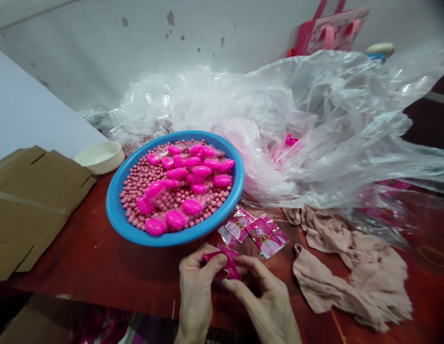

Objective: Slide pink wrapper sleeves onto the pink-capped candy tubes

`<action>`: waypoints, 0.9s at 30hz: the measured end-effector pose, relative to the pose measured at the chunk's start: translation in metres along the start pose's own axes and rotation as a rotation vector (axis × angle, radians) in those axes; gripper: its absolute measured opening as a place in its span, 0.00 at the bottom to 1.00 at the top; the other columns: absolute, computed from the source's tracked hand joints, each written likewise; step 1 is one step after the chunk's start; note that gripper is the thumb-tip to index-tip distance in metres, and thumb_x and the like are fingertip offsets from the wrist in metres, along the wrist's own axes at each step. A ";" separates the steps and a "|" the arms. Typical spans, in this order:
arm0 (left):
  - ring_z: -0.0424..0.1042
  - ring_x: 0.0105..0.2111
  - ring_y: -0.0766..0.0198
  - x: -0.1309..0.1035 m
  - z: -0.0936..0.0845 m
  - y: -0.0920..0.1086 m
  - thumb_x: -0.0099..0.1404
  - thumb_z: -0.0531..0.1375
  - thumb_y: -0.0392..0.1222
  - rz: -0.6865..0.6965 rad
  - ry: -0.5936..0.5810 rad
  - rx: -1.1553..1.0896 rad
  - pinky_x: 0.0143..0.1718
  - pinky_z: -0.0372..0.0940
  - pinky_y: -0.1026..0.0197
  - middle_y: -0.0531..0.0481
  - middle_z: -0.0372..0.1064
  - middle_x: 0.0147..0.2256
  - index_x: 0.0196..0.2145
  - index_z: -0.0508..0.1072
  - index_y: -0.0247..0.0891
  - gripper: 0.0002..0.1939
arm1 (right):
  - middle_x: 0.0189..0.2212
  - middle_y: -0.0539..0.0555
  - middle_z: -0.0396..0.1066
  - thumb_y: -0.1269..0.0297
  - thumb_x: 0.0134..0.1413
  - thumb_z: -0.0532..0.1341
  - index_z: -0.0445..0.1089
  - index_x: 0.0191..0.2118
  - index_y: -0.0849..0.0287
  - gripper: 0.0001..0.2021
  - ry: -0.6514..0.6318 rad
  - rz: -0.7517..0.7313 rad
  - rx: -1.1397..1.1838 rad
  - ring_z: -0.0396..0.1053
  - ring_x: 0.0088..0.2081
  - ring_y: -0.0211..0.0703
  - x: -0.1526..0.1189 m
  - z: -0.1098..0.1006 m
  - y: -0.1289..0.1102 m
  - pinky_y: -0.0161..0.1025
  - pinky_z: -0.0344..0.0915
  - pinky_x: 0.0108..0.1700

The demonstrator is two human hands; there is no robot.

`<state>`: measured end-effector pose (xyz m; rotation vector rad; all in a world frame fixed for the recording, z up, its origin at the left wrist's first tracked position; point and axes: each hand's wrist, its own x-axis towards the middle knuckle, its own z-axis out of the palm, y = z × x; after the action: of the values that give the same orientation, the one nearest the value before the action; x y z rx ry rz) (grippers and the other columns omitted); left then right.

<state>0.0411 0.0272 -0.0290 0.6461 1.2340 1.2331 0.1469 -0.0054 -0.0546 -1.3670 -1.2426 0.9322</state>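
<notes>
My left hand pinches a small magenta printed packet between thumb and fingers, just in front of a blue basin. My right hand holds the right side of the same packet, its thumb at the lower edge. The blue basin holds pink beads with several bright pink capped pieces lying on top. Beyond my hands, more printed packets in clear film lie on the red table, partly overlapping. Whether the held packet is open cannot be made out.
Crumpled clear plastic bags cover the back and right. A beige cloth lies right of my hands. Flattened cardboard and a white bowl stand at the left. The red table's front edge runs below the basin.
</notes>
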 end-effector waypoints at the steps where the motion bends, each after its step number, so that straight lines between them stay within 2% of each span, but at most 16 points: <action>1: 0.64 0.19 0.71 0.000 0.000 0.000 0.48 0.67 0.35 -0.015 0.012 -0.031 0.23 0.61 0.70 0.56 0.69 0.18 0.18 0.76 0.35 0.05 | 0.23 0.48 0.73 0.67 0.51 0.65 0.71 0.34 0.59 0.04 -0.012 0.023 0.007 0.72 0.24 0.39 0.000 0.001 0.000 0.29 0.69 0.26; 4: 0.65 0.19 0.72 0.001 0.000 0.000 0.43 0.70 0.36 -0.061 0.047 -0.126 0.23 0.62 0.70 0.55 0.70 0.17 0.18 0.75 0.35 0.06 | 0.20 0.47 0.68 0.67 0.55 0.61 0.70 0.27 0.59 0.07 0.004 -0.044 -0.022 0.68 0.22 0.37 0.000 0.002 0.000 0.28 0.66 0.24; 8: 0.70 0.23 0.69 0.002 -0.005 -0.001 0.39 0.72 0.38 -0.118 0.110 -0.220 0.28 0.66 0.67 0.55 0.75 0.22 0.22 0.77 0.37 0.10 | 0.22 0.47 0.67 0.70 0.58 0.57 0.71 0.31 0.58 0.07 0.055 -0.232 -0.073 0.67 0.22 0.35 0.002 0.000 0.001 0.28 0.63 0.24; 13: 0.72 0.26 0.66 0.001 -0.011 -0.001 0.40 0.73 0.37 -0.187 0.074 -0.233 0.30 0.67 0.65 0.48 0.78 0.26 0.27 0.79 0.34 0.13 | 0.24 0.50 0.69 0.74 0.59 0.55 0.70 0.35 0.59 0.07 0.114 -0.421 -0.185 0.67 0.25 0.37 0.006 -0.002 0.003 0.31 0.65 0.32; 17: 0.72 0.25 0.69 0.000 -0.012 0.002 0.40 0.72 0.36 -0.168 0.110 -0.253 0.30 0.67 0.69 0.51 0.77 0.24 0.24 0.78 0.35 0.10 | 0.28 0.52 0.71 0.69 0.62 0.54 0.69 0.38 0.60 0.07 0.095 -0.431 -0.239 0.70 0.29 0.38 0.005 -0.002 0.000 0.31 0.66 0.32; 20: 0.71 0.23 0.70 -0.003 -0.012 0.005 0.40 0.72 0.35 -0.148 0.107 -0.269 0.29 0.66 0.69 0.52 0.76 0.22 0.22 0.78 0.35 0.09 | 0.30 0.51 0.71 0.65 0.60 0.58 0.68 0.41 0.59 0.05 0.049 -0.399 -0.242 0.71 0.30 0.38 0.004 -0.002 -0.002 0.30 0.67 0.32; 23: 0.72 0.25 0.68 -0.006 -0.014 0.004 0.40 0.72 0.35 -0.158 0.115 -0.292 0.30 0.67 0.68 0.52 0.77 0.23 0.23 0.77 0.36 0.10 | 0.27 0.48 0.69 0.73 0.58 0.59 0.65 0.40 0.56 0.06 -0.015 -0.372 -0.205 0.70 0.27 0.36 0.004 -0.004 0.001 0.29 0.68 0.31; 27: 0.74 0.26 0.62 -0.008 -0.016 -0.004 0.36 0.74 0.37 -0.179 0.114 -0.338 0.29 0.68 0.64 0.48 0.78 0.26 0.27 0.79 0.37 0.17 | 0.32 0.52 0.72 0.77 0.56 0.57 0.63 0.47 0.56 0.14 -0.055 -0.528 -0.241 0.72 0.31 0.40 0.008 -0.005 0.013 0.32 0.70 0.35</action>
<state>0.0281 0.0152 -0.0347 0.2164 1.1149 1.3009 0.1553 0.0019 -0.0657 -1.1073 -1.6912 0.4622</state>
